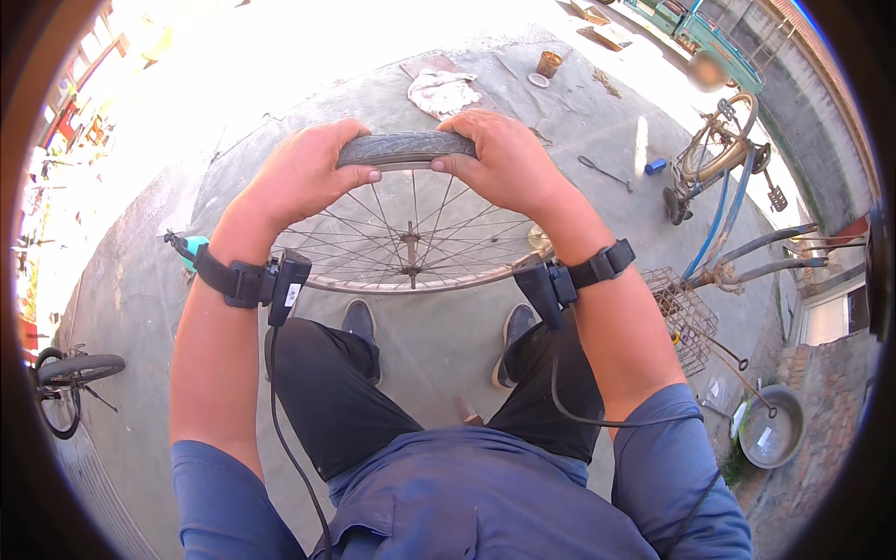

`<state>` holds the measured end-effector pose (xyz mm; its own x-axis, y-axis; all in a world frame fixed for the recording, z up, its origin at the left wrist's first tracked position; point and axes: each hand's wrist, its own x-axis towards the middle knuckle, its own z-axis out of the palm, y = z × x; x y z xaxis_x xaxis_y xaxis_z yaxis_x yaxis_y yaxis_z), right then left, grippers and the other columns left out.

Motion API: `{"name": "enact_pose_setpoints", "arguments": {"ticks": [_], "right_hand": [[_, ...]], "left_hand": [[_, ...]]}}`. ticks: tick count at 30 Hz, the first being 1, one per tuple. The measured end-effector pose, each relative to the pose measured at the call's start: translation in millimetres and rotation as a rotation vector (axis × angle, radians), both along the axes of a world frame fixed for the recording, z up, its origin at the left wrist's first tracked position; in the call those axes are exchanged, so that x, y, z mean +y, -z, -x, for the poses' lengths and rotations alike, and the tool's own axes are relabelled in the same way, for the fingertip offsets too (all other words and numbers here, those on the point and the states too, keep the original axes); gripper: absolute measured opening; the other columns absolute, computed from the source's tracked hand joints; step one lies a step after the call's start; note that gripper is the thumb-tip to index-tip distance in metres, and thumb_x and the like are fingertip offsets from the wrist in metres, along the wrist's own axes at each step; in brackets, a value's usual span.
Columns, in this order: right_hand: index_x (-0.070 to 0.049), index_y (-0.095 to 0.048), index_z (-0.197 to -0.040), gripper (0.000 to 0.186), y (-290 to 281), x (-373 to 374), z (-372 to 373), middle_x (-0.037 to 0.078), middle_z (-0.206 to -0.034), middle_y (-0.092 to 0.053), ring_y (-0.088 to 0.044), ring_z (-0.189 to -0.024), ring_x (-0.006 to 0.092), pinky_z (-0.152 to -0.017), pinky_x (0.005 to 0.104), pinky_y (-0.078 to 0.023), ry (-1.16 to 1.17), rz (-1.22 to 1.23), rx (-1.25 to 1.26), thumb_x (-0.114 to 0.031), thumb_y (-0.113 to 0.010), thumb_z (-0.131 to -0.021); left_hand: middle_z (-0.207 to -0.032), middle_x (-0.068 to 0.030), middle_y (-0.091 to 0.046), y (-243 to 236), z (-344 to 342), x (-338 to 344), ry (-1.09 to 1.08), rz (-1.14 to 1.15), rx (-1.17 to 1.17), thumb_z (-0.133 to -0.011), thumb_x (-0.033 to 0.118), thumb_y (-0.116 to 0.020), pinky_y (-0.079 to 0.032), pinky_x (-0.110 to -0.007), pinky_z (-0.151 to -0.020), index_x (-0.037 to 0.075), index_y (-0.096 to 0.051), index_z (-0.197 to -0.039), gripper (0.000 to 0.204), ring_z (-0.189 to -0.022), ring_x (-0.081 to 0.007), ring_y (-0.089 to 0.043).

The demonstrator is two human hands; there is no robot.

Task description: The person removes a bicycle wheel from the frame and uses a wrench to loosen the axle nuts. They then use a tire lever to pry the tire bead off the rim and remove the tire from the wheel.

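A spoked bicycle wheel [411,284] stands in front of me, above the ground between my feet. Its dark tyre [406,145] shows at the top, between my hands. My left hand [303,174] is closed around the tyre's left part, thumb along the near side. On the right part, my right hand [504,161] grips the same tyre, its thumb also pressed against the near side. The thumbs point toward each other with a gap between them. Thin spokes run to the hub [411,250] in the middle. My fingertips are hidden behind the tyre, and my forearms cover parts of the wheel's sides.
At right lies a bicycle frame [714,168] with a wire basket [679,319]. A long metal tool [607,174] and a blue cylinder [655,166] are nearby. Farther off are a pale cloth [443,93] and a rusty can [549,63]. A round basin [772,427] stands lower right.
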<state>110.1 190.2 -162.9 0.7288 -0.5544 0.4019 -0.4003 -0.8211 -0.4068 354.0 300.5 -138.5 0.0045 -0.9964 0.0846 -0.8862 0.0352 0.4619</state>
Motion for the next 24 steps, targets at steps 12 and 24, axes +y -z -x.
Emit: {"name": "enact_pose_setpoints", "arguments": {"ticks": [12,24], "right_hand": [[-0.007,-0.074,-0.118,0.037,4.0,-44.6,-37.0,0.018,-0.100,-0.075,-0.070,-0.093,0.0377,-0.082,0.0452,-0.055,0.032,-0.023,0.277,-0.031,-0.079,-0.090],[-0.014,-0.076,-0.104,0.021,61.0,-42.2,-45.4,0.007,-0.092,-0.074,-0.071,-0.088,0.0312,-0.071,0.0432,-0.056,0.210,0.367,-0.180,-0.028,-0.080,-0.089]], "left_hand": [[-0.085,-0.0146,-0.069,56.1,-16.2,-31.4,-0.080,0.290,0.001,-0.090,0.027,-0.080,-0.051,-0.045,-0.072,0.006,-0.067,-0.105,0.028,-0.081,-0.0352,-0.066],[-0.097,-0.0085,-0.074,101.7,-8.8,-55.8,-0.141,0.791,-0.128,-0.087,0.024,-0.081,-0.055,-0.041,-0.075,0.010,-0.071,-0.109,0.028,-0.090,-0.0321,-0.070]]}}
